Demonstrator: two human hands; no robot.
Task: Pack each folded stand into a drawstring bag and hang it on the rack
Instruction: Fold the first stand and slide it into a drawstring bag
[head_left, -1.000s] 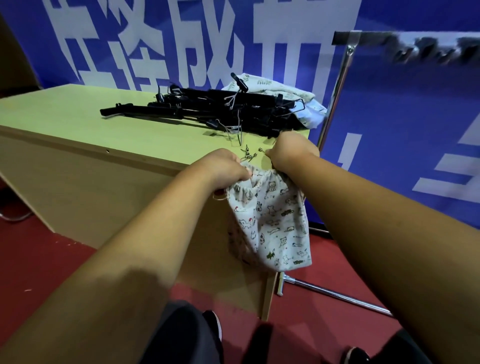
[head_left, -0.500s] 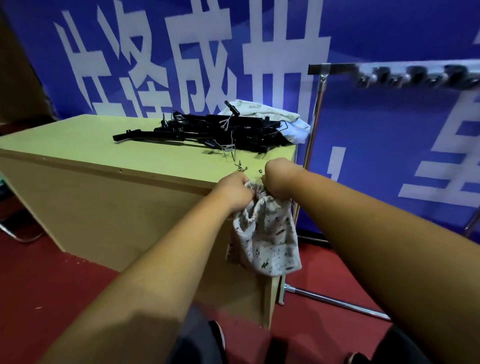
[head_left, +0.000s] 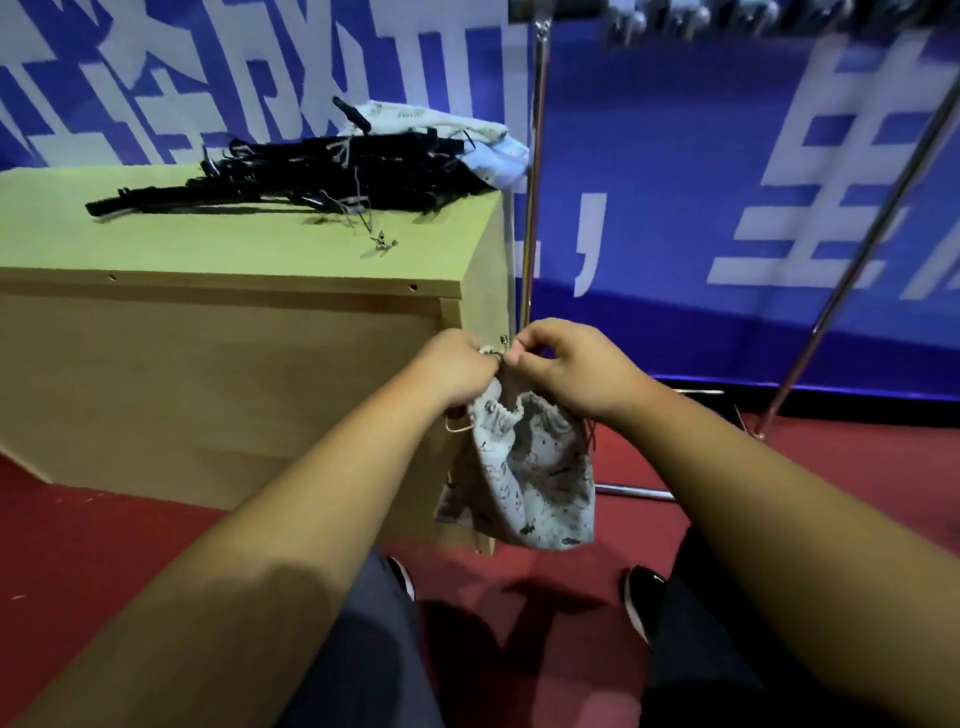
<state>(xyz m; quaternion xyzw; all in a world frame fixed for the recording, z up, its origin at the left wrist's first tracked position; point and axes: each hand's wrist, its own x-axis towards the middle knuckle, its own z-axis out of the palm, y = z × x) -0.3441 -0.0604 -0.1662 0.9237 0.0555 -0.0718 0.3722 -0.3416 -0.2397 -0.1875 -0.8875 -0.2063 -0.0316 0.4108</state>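
Blue banner behind; table holds black folded stands. Bag: hangs beside table corner, neck gripped in my left hand, top pinched by my right hand. Step, I judge: cinching shut. Next: reach rack.

Open air lies between the rack's upright pole and its slanted leg (red floor beneath); left of the pole the worktop blocks passage, black stands piled at its back.
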